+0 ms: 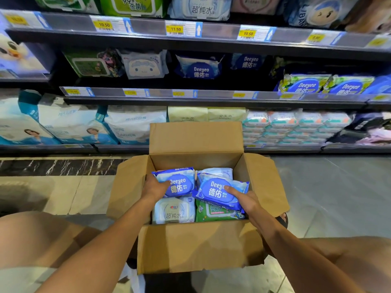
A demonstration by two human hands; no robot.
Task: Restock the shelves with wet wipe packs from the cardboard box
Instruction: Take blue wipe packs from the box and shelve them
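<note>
Grab inside cardboard box [190, 246].
My left hand [155, 187] grips left Deeyeo pack [182, 180]; right hand [245, 200] grips right Deeyeo pack [218, 193].

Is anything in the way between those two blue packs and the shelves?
Only the box's far flap stands upright between them and the shelves. The left hand holds the left pack, the right hand the right pack.

A shop: stocked shelves [211, 98] with yellow price tags [175, 29] (wipes aisle).
</note>
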